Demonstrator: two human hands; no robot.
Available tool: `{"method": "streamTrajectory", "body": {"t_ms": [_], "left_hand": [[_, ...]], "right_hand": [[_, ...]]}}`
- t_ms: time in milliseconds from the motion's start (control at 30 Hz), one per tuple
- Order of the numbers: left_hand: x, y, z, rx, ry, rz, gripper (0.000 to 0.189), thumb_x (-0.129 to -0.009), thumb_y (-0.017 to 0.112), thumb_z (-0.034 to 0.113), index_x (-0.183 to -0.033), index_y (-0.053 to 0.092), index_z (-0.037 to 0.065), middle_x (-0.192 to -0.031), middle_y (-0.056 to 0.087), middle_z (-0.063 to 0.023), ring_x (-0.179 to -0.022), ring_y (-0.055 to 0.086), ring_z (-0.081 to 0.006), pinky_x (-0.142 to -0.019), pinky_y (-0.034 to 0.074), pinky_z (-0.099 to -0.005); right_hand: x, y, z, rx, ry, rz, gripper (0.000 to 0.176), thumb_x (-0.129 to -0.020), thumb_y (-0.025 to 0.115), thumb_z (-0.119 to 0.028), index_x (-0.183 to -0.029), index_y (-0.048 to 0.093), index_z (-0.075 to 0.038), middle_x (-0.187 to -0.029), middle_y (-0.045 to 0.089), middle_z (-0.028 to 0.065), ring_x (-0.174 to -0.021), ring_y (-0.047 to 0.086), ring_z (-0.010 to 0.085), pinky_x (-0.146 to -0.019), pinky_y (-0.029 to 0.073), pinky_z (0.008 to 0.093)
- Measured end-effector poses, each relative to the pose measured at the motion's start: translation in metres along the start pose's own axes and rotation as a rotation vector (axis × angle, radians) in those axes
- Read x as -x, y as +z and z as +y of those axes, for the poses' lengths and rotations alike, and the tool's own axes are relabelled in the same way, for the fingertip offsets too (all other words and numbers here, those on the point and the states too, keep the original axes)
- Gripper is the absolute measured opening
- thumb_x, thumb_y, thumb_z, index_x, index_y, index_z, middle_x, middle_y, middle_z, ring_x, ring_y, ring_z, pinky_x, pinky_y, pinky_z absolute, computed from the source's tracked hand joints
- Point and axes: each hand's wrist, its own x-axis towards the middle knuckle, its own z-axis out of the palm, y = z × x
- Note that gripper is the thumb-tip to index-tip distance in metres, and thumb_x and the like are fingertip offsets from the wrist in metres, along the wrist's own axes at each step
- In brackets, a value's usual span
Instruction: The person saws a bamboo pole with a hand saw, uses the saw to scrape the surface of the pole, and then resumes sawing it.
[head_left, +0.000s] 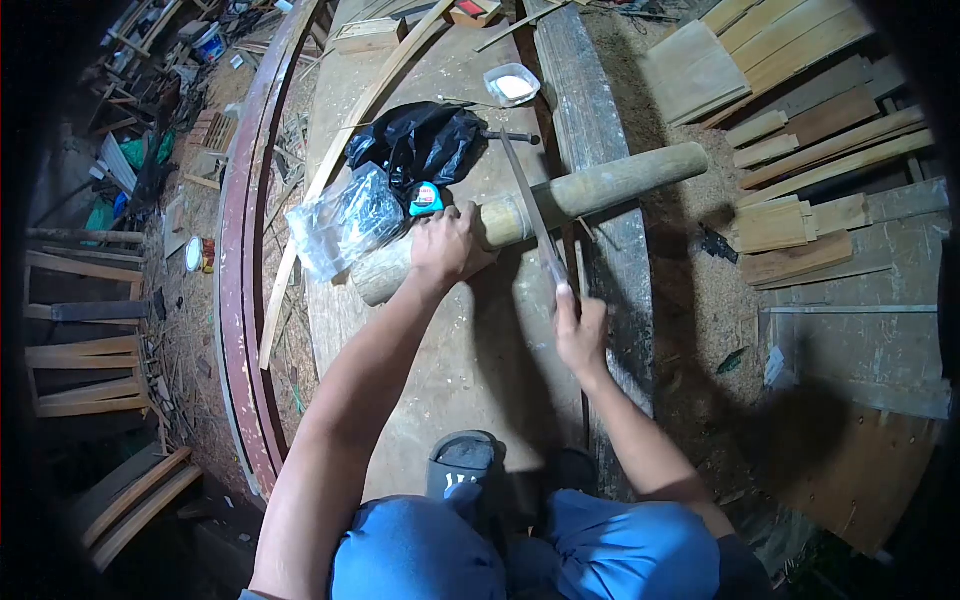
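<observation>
A thick bamboo pole [620,185] lies at a slant across the work board, its right end reaching past the beam. My left hand [447,243] is closed over the pole left of its middle, pressing it from above. In my right hand [580,335] is the handle of a hand saw [530,200]. Its long, narrow blade points away from me and crosses the pole just right of my left hand; its teeth cannot be made out. Near my left fingers sit a turquoise tape measure [425,199], a clear plastic bag [350,222] and a black plastic bag [425,140].
Beyond the pole are a dark metal rod [510,136] and a clear tub of white material [513,86]. A weathered beam [590,110] runs along the board's right side. Planks [800,225] lie at right, curved maroon timber [240,230] at left. My sandalled foot [463,460] rests on the board.
</observation>
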Motion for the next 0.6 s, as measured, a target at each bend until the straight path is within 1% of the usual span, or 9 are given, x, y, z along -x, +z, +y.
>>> {"method": "streamTrajectory", "body": {"t_ms": [33, 67, 133, 167, 267, 333, 433, 500, 600], "left_hand": [[-0.002, 0.001, -0.001, 0.007, 0.001, 0.008, 0.067, -0.072, 0.081, 0.054, -0.112, 0.059, 0.006, -0.108, 0.069, -0.0210, -0.100, 0.070, -0.0357, -0.086, 0.056, -0.0455], [-0.004, 0.002, -0.002, 0.011, 0.005, 0.017, 0.067, -0.071, 0.081, 0.054, -0.112, 0.059, 0.005, -0.107, 0.069, -0.0211, -0.099, 0.070, -0.0357, -0.086, 0.056, -0.0454], [-0.009, 0.020, -0.011, -0.008, 0.017, 0.059, 0.067, -0.071, 0.081, 0.054, -0.112, 0.059, 0.005, -0.107, 0.070, -0.0211, -0.099, 0.070, -0.0359, -0.085, 0.056, -0.0456], [-0.009, 0.031, -0.014, -0.029, 0.028, 0.100, 0.067, -0.071, 0.081, 0.054, -0.112, 0.059, 0.005, -0.106, 0.070, -0.0210, -0.098, 0.070, -0.0360, -0.085, 0.056, -0.0458], [-0.002, 0.002, 0.000, 0.004, 0.008, 0.053, 0.066, -0.072, 0.080, 0.053, -0.111, 0.059, 0.006, -0.105, 0.070, -0.0210, -0.097, 0.070, -0.0361, -0.084, 0.056, -0.0460], [-0.003, 0.012, -0.002, -0.004, 0.037, 0.079, 0.072, -0.069, 0.080, 0.056, -0.115, 0.056, 0.006, -0.107, 0.069, -0.0198, -0.102, 0.069, -0.0355, -0.088, 0.055, -0.0477], [-0.002, 0.007, -0.003, 0.021, -0.021, -0.011, 0.072, -0.069, 0.080, 0.057, -0.114, 0.057, 0.006, -0.107, 0.069, -0.0200, -0.102, 0.069, -0.0357, -0.088, 0.055, -0.0483], [-0.001, 0.007, -0.002, -0.022, 0.031, 0.072, 0.068, -0.072, 0.080, 0.054, -0.114, 0.058, 0.006, -0.105, 0.070, -0.0200, -0.099, 0.070, -0.0359, -0.085, 0.056, -0.0457], [0.000, 0.003, 0.000, -0.032, 0.031, 0.042, 0.069, -0.072, 0.081, 0.055, -0.116, 0.058, 0.007, -0.106, 0.069, -0.0201, -0.100, 0.070, -0.0358, -0.086, 0.056, -0.0458]], "right_hand": [[0.011, -0.006, 0.005, 0.014, -0.011, 0.004, 0.058, -0.104, 0.053, -0.039, -0.063, 0.048, 0.001, -0.051, 0.040, 0.0099, -0.048, 0.041, 0.0182, -0.049, 0.032, 0.0418], [0.026, -0.014, 0.009, -0.105, -0.053, -0.024, 0.061, -0.104, 0.052, -0.041, -0.061, 0.046, 0.002, -0.050, 0.039, 0.0115, -0.046, 0.041, 0.0195, -0.049, 0.030, 0.0425], [0.055, -0.026, 0.020, -0.094, -0.054, -0.013, 0.062, -0.104, 0.051, -0.043, -0.061, 0.046, 0.002, -0.049, 0.037, 0.0089, -0.046, 0.040, 0.0182, -0.048, 0.029, 0.0426], [0.054, -0.026, 0.024, -0.089, -0.050, -0.021, 0.062, -0.104, 0.051, -0.043, -0.061, 0.046, 0.002, -0.049, 0.037, 0.0089, -0.046, 0.040, 0.0182, -0.048, 0.029, 0.0426], [0.027, -0.016, 0.014, -0.028, -0.057, 0.000, 0.062, -0.104, 0.051, -0.041, -0.060, 0.045, 0.001, -0.049, 0.037, 0.0060, -0.046, 0.039, 0.0174, -0.048, 0.029, 0.0426], [-0.005, -0.002, 0.007, -0.101, -0.014, -0.007, 0.061, -0.105, 0.050, -0.040, -0.060, 0.046, 0.001, -0.049, 0.038, 0.0075, -0.046, 0.039, 0.0174, -0.048, 0.030, 0.0427], [-0.006, 0.000, 0.004, -0.047, -0.006, -0.010, 0.060, -0.106, 0.049, -0.038, -0.060, 0.047, 0.001, -0.048, 0.040, 0.0072, -0.046, 0.039, 0.0161, -0.047, 0.031, 0.0418], [0.019, -0.015, 0.004, -0.056, -0.020, -0.020, 0.060, -0.105, 0.050, -0.038, -0.060, 0.047, 0.001, -0.048, 0.041, 0.0077, -0.046, 0.040, 0.0161, -0.048, 0.031, 0.0413], [0.059, -0.029, 0.016, -0.128, 0.056, -0.054, 0.059, -0.104, 0.052, -0.038, -0.060, 0.048, 0.001, -0.048, 0.043, 0.0071, -0.047, 0.040, 0.0156, -0.048, 0.031, 0.0407]]}}
